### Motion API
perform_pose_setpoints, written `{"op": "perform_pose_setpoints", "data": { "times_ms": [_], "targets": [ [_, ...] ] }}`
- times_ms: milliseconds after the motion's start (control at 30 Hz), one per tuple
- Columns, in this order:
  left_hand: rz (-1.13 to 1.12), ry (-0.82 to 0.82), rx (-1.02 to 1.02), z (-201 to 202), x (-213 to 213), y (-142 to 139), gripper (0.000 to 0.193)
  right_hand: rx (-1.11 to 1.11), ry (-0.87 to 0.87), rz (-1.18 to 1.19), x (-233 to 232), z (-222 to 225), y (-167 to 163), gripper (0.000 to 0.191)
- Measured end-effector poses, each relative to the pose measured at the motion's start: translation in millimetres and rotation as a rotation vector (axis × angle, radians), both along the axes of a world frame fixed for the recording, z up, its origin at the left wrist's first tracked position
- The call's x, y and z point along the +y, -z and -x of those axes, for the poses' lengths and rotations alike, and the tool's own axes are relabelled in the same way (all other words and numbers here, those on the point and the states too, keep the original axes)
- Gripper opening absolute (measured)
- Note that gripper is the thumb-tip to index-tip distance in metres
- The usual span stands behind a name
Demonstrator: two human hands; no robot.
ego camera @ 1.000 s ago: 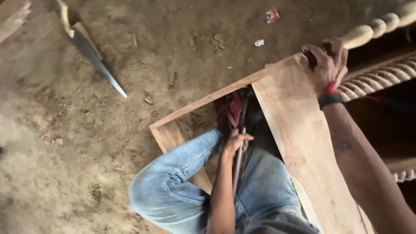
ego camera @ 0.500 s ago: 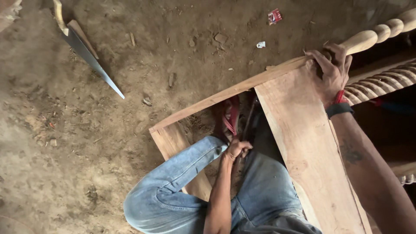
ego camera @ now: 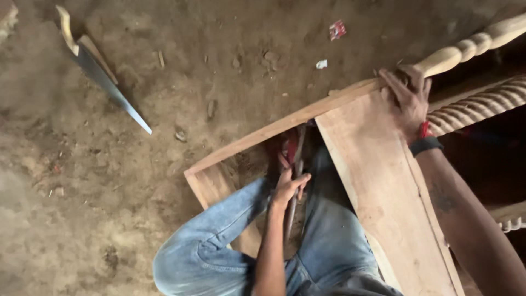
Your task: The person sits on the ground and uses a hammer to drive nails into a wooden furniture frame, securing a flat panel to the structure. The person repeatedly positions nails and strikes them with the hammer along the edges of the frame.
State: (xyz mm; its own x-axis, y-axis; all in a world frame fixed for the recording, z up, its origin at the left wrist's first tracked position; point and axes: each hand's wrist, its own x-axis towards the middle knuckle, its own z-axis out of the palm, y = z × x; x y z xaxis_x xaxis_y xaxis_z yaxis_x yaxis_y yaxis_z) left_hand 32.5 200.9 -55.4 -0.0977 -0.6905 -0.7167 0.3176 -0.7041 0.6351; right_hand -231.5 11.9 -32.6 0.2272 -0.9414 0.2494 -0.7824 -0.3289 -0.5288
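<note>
My left hand (ego camera: 289,187) is closed around a thin dark metal tool (ego camera: 297,156) that runs upright between my jeans-clad legs (ego camera: 208,241). The tool's far end lies beside a red sandal (ego camera: 287,149), under a narrow wooden rail (ego camera: 263,133). My right hand (ego camera: 408,97) presses on the top corner where that rail meets a broad wooden plank (ego camera: 383,192). A red and black band sits on that wrist. Just beyond the fingers is a turned wooden post (ego camera: 466,46).
A handsaw (ego camera: 104,82) lies on the dirt floor at the upper left. A spiral-carved wooden spindle (ego camera: 482,107) runs to the right of my right hand. Small scraps and a red wrapper (ego camera: 337,29) litter the ground.
My left hand with the tool has slid slightly towards me. My right hand has stayed on the plank's corner, with its fingers spread a little flatter.
</note>
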Motion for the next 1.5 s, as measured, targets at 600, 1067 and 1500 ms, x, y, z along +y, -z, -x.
{"op": "perform_pose_setpoints", "data": {
  "times_ms": [600, 1067, 1500],
  "targets": [
    [-0.096, -0.675, 0.046, 69.2, 70.3, -36.1, 0.036, -0.147, 0.035, -0.08, 4.9, 6.9, -1.6, 0.032],
    [-0.043, -0.456, 0.007, 112.4, 33.0, -81.8, 0.05, -0.384, 0.103, -0.062, -3.5, 4.0, -18.4, 0.035],
    [-0.049, -0.433, 0.016, 96.3, 27.6, -95.8, 0.026, -0.367, 0.069, -0.162, -3.2, 15.2, -20.8, 0.056]
  ]
}}
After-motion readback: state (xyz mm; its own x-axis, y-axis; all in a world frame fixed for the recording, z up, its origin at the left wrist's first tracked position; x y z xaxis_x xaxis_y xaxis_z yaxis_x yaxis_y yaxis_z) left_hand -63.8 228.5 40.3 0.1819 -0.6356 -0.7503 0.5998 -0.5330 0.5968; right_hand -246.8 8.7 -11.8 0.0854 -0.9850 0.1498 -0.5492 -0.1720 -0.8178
